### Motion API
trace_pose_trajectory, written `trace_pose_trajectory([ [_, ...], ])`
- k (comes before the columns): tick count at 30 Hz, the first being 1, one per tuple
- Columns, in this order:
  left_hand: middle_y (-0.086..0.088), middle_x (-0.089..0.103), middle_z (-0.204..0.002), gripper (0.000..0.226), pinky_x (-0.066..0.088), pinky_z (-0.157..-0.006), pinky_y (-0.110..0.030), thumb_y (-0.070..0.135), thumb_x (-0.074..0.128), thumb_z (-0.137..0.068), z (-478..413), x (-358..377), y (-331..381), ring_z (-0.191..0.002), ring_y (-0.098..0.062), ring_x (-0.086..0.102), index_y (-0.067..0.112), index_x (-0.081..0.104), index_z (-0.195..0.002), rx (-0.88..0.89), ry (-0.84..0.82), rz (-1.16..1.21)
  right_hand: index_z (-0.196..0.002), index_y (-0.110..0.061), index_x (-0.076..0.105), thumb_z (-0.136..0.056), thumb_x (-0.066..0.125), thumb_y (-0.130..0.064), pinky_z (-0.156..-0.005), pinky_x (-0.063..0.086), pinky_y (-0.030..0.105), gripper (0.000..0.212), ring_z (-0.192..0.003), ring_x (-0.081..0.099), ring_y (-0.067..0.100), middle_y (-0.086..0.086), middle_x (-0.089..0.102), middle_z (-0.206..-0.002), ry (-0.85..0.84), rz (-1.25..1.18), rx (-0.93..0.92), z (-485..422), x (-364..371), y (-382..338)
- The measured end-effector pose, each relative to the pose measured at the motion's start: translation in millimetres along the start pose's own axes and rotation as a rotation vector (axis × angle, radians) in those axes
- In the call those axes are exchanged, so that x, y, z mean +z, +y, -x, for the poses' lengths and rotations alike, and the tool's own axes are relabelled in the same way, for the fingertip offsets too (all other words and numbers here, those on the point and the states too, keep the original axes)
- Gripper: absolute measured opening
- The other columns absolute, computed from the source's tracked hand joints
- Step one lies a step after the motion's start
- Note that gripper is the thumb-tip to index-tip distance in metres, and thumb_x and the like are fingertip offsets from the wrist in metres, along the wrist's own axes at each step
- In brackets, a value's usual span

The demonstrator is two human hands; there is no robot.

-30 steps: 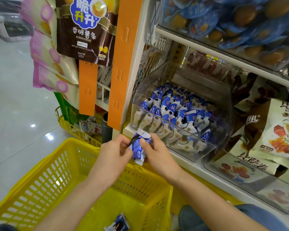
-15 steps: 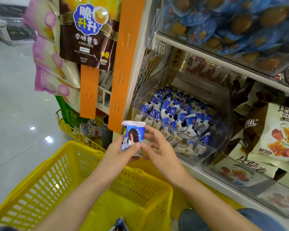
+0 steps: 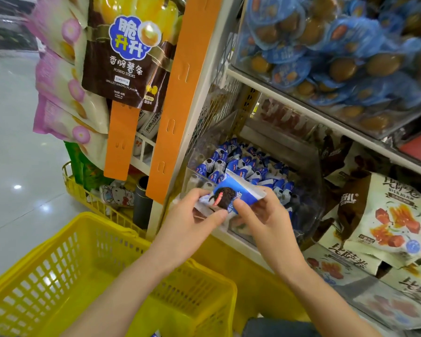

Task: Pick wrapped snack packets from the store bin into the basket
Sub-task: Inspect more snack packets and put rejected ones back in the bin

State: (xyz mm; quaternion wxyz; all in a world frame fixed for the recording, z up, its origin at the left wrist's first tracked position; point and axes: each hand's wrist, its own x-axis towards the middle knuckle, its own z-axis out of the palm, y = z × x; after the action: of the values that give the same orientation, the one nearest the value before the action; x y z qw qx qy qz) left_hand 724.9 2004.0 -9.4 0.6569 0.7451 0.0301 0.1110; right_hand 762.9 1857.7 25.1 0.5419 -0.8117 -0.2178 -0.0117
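Both hands hold one blue and white snack packet (image 3: 229, 195) with a dark cookie printed on it, in front of the clear store bin (image 3: 309, 203). My left hand (image 3: 192, 222) pinches its left end, and my right hand (image 3: 265, 215) pinches its right end. The packet lies tilted, almost sideways. Behind it the bin holds several more blue and white packets (image 3: 248, 166). The yellow basket (image 3: 66, 271) stands below and left of my hands; the corner of a packet (image 3: 156, 334) shows at its bottom edge.
Orange hanging strips (image 3: 178, 98) carry snack bags (image 3: 129, 59) left of the shelf post. A shelf above holds blue sealed packs (image 3: 338, 54). Large white and brown bags (image 3: 384, 220) lie right of the bin. A second yellow basket (image 3: 83, 190) sits behind, on the shiny floor.
The packet went from hanging low between my hands to upright, and now lies turned sideways. Both hands rose a little and shifted right, closer to the bin front.
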Motion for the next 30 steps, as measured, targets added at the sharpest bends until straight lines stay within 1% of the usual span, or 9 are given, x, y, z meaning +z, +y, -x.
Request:
trace_pose_trajectory([
  [4, 0.01, 0.063, -0.107, 0.031, 0.048, -0.086, -0.028, 0.04, 0.058, -0.085, -9.8, 9.2, 12.0, -0.099, -0.005, 0.058, 0.024, 0.056, -0.112, 0.064, -0.045, 0.051, -0.095, -0.028, 0.061, -0.075, 0.061, -0.039, -0.074, 0.055, 0.024, 0.022, -0.081, 0.068, 0.009, -0.011, 0.07, -0.093, -0.035, 0.04, -0.04, -8.4, -20.6, -9.9],
  [6, 0.009, 0.061, -0.109, 0.031, 0.043, -0.082, -0.017, 0.038, 0.058, -0.086, -16.1, 13.2, 13.8, -0.102, -0.003, 0.055, 0.022, 0.055, -0.112, 0.093, -0.056, 0.04, -0.093, -0.028, 0.062, -0.074, 0.06, -0.038, -0.069, 0.055, 0.018, 0.021, -0.08, 0.068, 0.008, -0.011, 0.071, -0.091, -0.071, 0.025, -0.023, -14.4, -30.5, -15.6],
  [10, 0.017, 0.049, -0.118, 0.036, 0.03, -0.08, -0.003, 0.045, 0.051, -0.088, -23.7, 19.1, 14.1, -0.103, 0.01, 0.042, 0.03, 0.046, -0.122, 0.192, -0.022, -0.186, -0.094, -0.029, 0.063, -0.077, 0.061, -0.037, -0.071, 0.054, 0.018, 0.019, -0.085, 0.068, 0.006, -0.012, 0.071, -0.093, -0.073, 0.103, 0.011, -26.0, -44.8, -20.2],
  [13, 0.014, 0.041, -0.135, 0.047, 0.02, -0.1, -0.016, 0.046, 0.04, -0.092, -31.2, 16.5, 10.6, -0.123, 0.002, 0.033, 0.03, 0.036, -0.136, 0.309, 0.022, -0.448, -0.097, -0.021, 0.057, -0.087, 0.059, -0.034, -0.075, 0.054, 0.032, 0.017, -0.086, 0.066, 0.017, 0.0, 0.068, -0.093, 0.129, 0.458, 0.1, -52.6, -62.7, -9.8],
  [16, 0.007, 0.044, -0.137, 0.044, 0.018, -0.109, -0.025, 0.043, 0.037, -0.095, -41.4, 10.4, 2.8, -0.13, -0.009, 0.034, 0.026, 0.039, -0.135, 0.333, 0.01, -0.652, -0.109, -0.008, 0.054, -0.09, 0.056, -0.03, -0.073, 0.044, 0.031, 0.029, -0.092, 0.058, 0.027, 0.013, 0.06, -0.102, 0.193, 1.008, 0.169, -83.5, -77.1, 3.9],
  [18, 0.007, 0.052, -0.127, 0.037, 0.015, -0.11, -0.026, 0.04, 0.033, -0.097, -46.3, 8.5, -2.1, -0.123, -0.01, 0.039, 0.025, 0.048, -0.128, 0.375, -0.001, -0.752, -0.111, -0.005, 0.053, -0.092, 0.055, -0.026, -0.074, 0.045, 0.033, 0.028, -0.095, 0.057, 0.029, 0.016, 0.057, -0.108, 0.113, 1.167, 0.187, -93.7, -77.6, 13.1],
  [21, 0.009, 0.056, -0.117, 0.034, 0.015, -0.109, -0.026, 0.038, 0.03, -0.099, -51.3, 7.3, -4.7, -0.115, -0.009, 0.043, 0.025, 0.055, -0.117, 0.399, -0.012, -0.797, -0.113, -0.007, 0.054, -0.092, 0.054, -0.024, -0.076, 0.049, 0.034, 0.027, -0.097, 0.059, 0.028, 0.013, 0.057, -0.112, -0.053, 1.353, 0.353, -101.7, -74.1, 23.0],
  [28, 0.009, 0.058, -0.116, 0.035, 0.018, -0.108, -0.028, 0.036, 0.029, -0.099, -54.8, 8.8, -6.4, -0.112, -0.011, 0.046, 0.024, 0.056, -0.118, 0.393, 0.002, -0.821, -0.112, -0.003, 0.053, -0.092, 0.054, -0.03, -0.05, 0.036, 0.022, 0.033, -0.075, 0.05, 0.016, 0.008, 0.057, -0.096, -0.356, 1.469, 0.616, -121.0, -65.3, 13.9],
  [30, 0.008, 0.058, -0.116, 0.035, 0.019, -0.109, -0.029, 0.036, 0.029, -0.099, -55.0, 9.4, -6.2, -0.112, -0.011, 0.046, 0.024, 0.056, -0.118, 0.385, 0.0, -0.818, -0.116, -0.002, 0.051, -0.094, 0.05, -0.033, -0.059, 0.039, 0.023, 0.038, -0.082, 0.052, 0.017, 0.009, 0.056, -0.106, -0.444, 1.455, 0.645, -123.2, -64.4, 13.0],
])
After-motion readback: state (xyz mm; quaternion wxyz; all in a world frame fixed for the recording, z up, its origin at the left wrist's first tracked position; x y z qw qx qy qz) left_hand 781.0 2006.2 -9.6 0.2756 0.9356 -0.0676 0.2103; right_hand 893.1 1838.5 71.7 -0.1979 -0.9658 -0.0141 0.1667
